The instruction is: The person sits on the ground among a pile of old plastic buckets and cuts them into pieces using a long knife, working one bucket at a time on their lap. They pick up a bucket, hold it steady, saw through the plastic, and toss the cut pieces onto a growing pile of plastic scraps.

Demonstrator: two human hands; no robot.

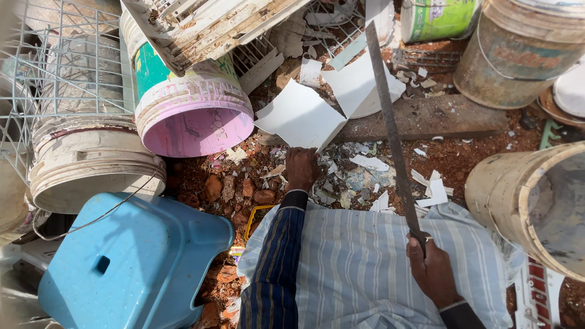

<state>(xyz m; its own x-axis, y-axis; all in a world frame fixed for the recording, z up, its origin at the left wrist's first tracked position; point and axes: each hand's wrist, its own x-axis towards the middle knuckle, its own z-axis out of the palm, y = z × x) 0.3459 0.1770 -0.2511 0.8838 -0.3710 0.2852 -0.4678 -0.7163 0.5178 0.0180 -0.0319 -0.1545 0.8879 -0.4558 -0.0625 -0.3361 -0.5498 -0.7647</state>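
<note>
Buckets are crowding the ground around you: a pink-mouthed bucket point(194, 116) lying on its side at upper left, a dirty white bucket point(91, 159) below it, a tan bucket point(529, 201) at your right. A blue plastic stool point(131, 262) is sitting by your left knee. Across the middle a wooden plank point(426, 119) is lying, with a white plastic sheet point(300, 116) resting at its left end. Your left hand point(301, 167) is pinching the near edge of that sheet. Your right hand point(434, 273) is gripping a long machete point(390, 122), blade raised over the plank. White shards point(368, 163) are already littering the red soil, so some chopping looks done; the held sheet and a larger white piece point(362, 85) are waiting whole.
</note>
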